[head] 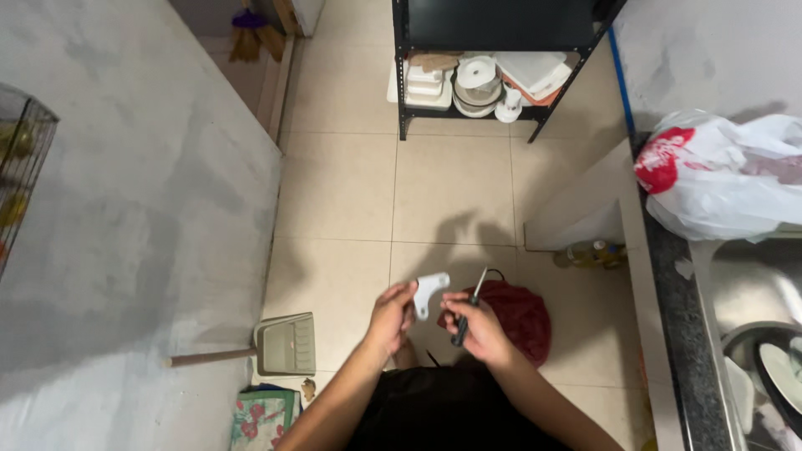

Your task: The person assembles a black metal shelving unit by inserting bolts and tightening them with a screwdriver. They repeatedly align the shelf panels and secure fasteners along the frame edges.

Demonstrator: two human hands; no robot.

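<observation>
White bracket [429, 289], a small flat plastic-looking piece, sits up between the two hands over the tiled floor [451, 192], and that's the centre of the action. Starting far left: a wire cage [18, 159] pokes in at the edge against the grey wall [142, 217]. Down by the wall's foot lies a dustpan [286, 343] with its wooden handle pointing left, and just below it a flowered cloth bag [261, 416]. Now the left hand [391, 317]: fingers closed on the lower end of the bracket, holding it upright in the air in front of the person's body. Just beside it, the right hand [478, 327] is wrapped around the dark handle of a screwdriver [468, 306], its thin shaft angled up and slightly right; the tip is close to the bracket, though I cannot tell whether it touches. Behind the right hand, on the floor, a dark red bag [522, 319]. Up top, well apart, a black metal shelf [403, 75] carries white dishes and containers. Further right, a bottle [590, 254] lies at the base of a low wall. Far right, the dark table [668, 284] carries a white and red plastic bag [718, 171], with a metal sink [752, 292] beside it.
</observation>
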